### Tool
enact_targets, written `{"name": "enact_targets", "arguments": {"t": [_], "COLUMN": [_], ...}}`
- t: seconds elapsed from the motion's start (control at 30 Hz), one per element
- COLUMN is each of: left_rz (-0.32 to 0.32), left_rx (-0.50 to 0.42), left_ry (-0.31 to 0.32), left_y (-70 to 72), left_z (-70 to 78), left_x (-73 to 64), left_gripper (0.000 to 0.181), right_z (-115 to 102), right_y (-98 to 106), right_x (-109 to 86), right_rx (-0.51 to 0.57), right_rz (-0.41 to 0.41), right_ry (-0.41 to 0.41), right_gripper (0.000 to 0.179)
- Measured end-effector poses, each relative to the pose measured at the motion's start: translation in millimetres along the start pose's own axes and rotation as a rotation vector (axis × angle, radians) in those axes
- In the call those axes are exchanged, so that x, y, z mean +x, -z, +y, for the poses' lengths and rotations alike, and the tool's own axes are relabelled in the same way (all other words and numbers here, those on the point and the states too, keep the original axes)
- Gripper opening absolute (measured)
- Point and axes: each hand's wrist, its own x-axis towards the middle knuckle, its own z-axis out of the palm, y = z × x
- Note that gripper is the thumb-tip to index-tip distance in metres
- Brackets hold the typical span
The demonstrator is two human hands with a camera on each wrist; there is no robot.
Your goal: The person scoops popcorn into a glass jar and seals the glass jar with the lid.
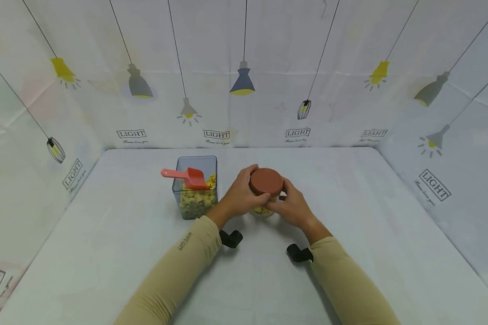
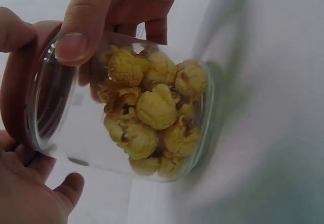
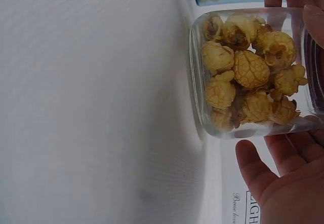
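Note:
A clear glass jar (image 2: 152, 110) with several pieces of yellow popcorn (image 3: 251, 68) inside stands upright on the white cloth. Its reddish-brown lid (image 1: 266, 181) sits at the mouth. My left hand (image 1: 241, 193) holds the lid from the left, thumb over its near edge. From the other side my right hand (image 1: 291, 205) grips the jar's upper part, its thumb across the glass just under the lid. Both thumbs meet at the front in the head view. The far sides of the fingers are hidden.
Left of the jar stands a bluish see-through container (image 1: 195, 205) partly filled with popcorn. A pink scoop (image 1: 193, 178) lies across it, handle jutting past the left rim. White cloth walls (image 1: 268, 27) printed with lamps close off the back and sides.

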Motion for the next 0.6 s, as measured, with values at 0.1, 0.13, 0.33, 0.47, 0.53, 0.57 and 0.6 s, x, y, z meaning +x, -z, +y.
{"name": "enact_targets", "arguments": {"t": [0.1,0.13,0.33,0.47,0.53,0.57,0.6], "left_rz": [0.013,0.027,0.115,0.097,0.070,0.055,0.043], "left_rx": [-0.035,-0.046,-0.065,-0.035,-0.018,-0.018,-0.016], "left_ry": [-0.006,-0.009,-0.032,-0.030,-0.021,-0.018,-0.016], "left_y": [-2.0,-3.4,-9.2,-6.5,-3.9,-2.7,-1.5], "left_z": [-1.3,-2.3,-5.8,-5.8,-4.9,-4.6,-4.7], "left_x": [-1.4,-2.0,-5.8,-4.8,-4.6,-4.7,-5.1], "left_gripper": [0.103,0.105,0.098,0.094,0.093,0.092,0.092], "right_z": [1.4,1.7,2.3,0.9,1.8,2.5,3.1], "right_y": [0.0,-0.3,-2.3,-1.5,-1.1,-1.3,-1.7], "right_x": [-0.7,-0.9,-1.1,-0.4,-0.1,-0.3,-0.6], "right_rx": [-0.005,-0.003,0.009,-0.002,-0.007,-0.012,-0.019], "right_rz": [0.005,0.006,0.015,0.016,0.019,0.019,0.021], "right_ry": [0.017,0.023,0.032,0.029,0.022,0.022,0.022], "right_gripper": [0.082,0.081,0.080,0.081,0.081,0.082,0.082]}}
